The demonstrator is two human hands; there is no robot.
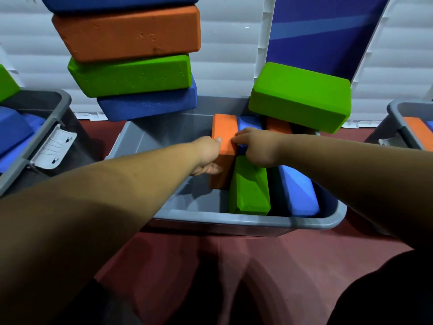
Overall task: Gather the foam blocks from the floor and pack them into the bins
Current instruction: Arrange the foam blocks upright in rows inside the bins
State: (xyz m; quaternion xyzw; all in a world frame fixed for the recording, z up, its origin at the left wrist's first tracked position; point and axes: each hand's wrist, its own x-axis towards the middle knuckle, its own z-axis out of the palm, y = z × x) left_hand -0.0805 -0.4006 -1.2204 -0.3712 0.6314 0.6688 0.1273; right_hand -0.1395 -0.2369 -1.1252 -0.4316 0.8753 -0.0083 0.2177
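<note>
Head view, read from left to right. At the left edge stands the left bin (pixel 35 127), grey, with a white latch (pixel 56 146) on its near wall and blue blocks (pixel 14 134) inside; a green block corner (pixel 7 83) shows above it. Next, a tilted stack (pixel 131 75) of four foam blocks, ordered blue, orange, green, blue from top to bottom, rises behind the far left corner of the centre bin (pixel 234 222). This bin sits on the red floor (pixel 257 266) before a white slatted wall (pixel 229 55). Inside it, the upright orange block (pixel 225 146) stands on edge. The left hand (pixel 206 156) grips this block's left side, thumb on its top and fingers curled beneath. The right hand (pixel 257 146) clamps its upper right edge with curled fingers. Just right of it lie a green packed block (pixel 249 186) and a blue packed block (pixel 297 191), side by side on edge. A large green block (pixel 300 97) rests over the bin's far right end, above a second orange block (pixel 278 126). At the right edge, the right bin (pixel 398 118) holds an orange slab (pixel 417 132).
</note>
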